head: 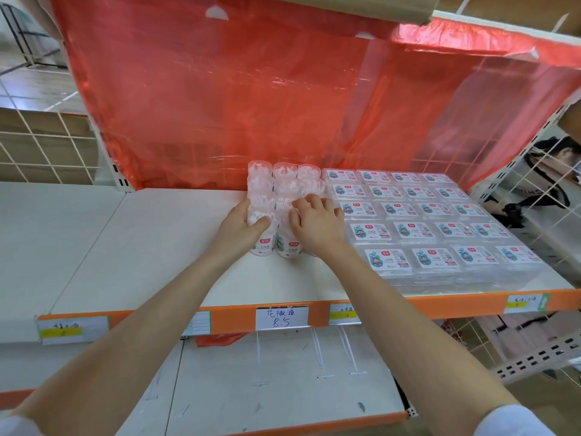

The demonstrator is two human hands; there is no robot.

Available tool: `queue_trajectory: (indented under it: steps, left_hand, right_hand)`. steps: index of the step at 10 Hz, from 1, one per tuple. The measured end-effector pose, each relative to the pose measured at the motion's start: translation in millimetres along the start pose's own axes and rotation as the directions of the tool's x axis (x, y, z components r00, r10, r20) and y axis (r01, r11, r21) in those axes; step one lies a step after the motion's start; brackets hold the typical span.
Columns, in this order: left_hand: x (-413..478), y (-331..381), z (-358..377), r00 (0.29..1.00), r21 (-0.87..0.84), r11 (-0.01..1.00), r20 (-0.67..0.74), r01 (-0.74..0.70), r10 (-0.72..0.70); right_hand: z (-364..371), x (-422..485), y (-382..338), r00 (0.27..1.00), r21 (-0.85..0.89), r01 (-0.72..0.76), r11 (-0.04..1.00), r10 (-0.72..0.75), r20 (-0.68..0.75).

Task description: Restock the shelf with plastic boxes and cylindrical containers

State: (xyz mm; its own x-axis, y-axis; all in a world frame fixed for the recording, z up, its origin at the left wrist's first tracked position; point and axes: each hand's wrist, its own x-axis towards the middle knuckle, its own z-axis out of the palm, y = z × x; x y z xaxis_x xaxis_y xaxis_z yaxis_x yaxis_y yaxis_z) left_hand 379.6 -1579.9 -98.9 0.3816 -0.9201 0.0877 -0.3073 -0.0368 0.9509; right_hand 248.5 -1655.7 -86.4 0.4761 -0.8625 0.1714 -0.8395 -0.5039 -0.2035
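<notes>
Cylindrical containers (287,247) upright in a tight block near the middle of the shelf (163,247), clear-walled, stuffed with white pieces, about three across and several deep. Left hand (240,226) clamped on the front container at the block's 9 o'clock side, thumb across its wall. At the 3 o'clock side, right hand (317,226) curled over the tops, thumb against a container's side, gripping. Both apparently squaring the block up or seating the front row.

Plastic boxes (440,229) touching the block at 3 o'clock: flat, clear, stacked, laid in a neat grid of four columns by five rows out to the shelf's right end.

Judged well along: box section apparently full, container block begun but narrow. Left to do, by the look of it: more containers for the wide bare run of shelf at 9 o'clock.

Same label on boxes and containers: red badge, cartoon figure on teal, print too small to read surely. On the orange edge strip (229,320) at 6 o'clock, handwritten price tag (280,317) reading "花椒油 8.5". Just beside it at 3 o'clock, yellow tag (343,314) marked "10"; other tags illegible. Red plastic sheet (235,89) hanging at 12 o'clock behind everything.
</notes>
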Motion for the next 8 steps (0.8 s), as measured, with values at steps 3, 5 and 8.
queue_trajectory:
  steps: [3,5,8]
  left_hand:
    - [1,2,0,1.0,0.025,1.0,-0.003,0.012,-0.012]
    - [-3,5,-8,0.996,0.075,0.995,-0.061,-0.059,0.064]
    - [-23,-6,-31,0.993,0.408,0.912,-0.073,-0.055,0.092]
  right_hand:
    - [0,2,1,1.0,0.003,0.0,1.0,0.0,0.001]
    - [-3,0,-1,1.0,-0.005,0.008,1.0,-0.008,0.001]
    - [-9,3,-4,0.999,0.048,-0.025,0.999,0.026,-0.02]
